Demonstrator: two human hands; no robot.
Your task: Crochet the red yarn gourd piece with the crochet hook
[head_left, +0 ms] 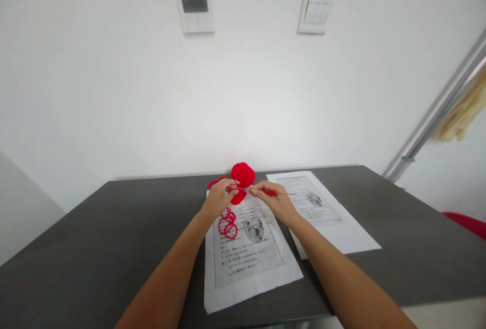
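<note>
Between my two hands is a small red crocheted piece (238, 197), pinched by the fingers of my left hand (220, 198). My right hand (272, 198) grips a crochet hook (270, 193) with a red handle; its thin metal end sticks out to the right. The fingertips of both hands nearly meet at the red piece. Just behind them a red ball of yarn (243, 174) rests near the wall. Loose loops of red yarn (228, 227) hang or lie below my left hand, over a printed sheet (261, 268). The exact stitch is too small to make out.
A second printed sheet (341, 233) lies to the right on the dark table (94, 258). The white wall (243, 91) rises at the table's back edge, bearing a control panel (196, 10) and a light switch (314, 12). A red object (465, 223) shows beyond the right edge.
</note>
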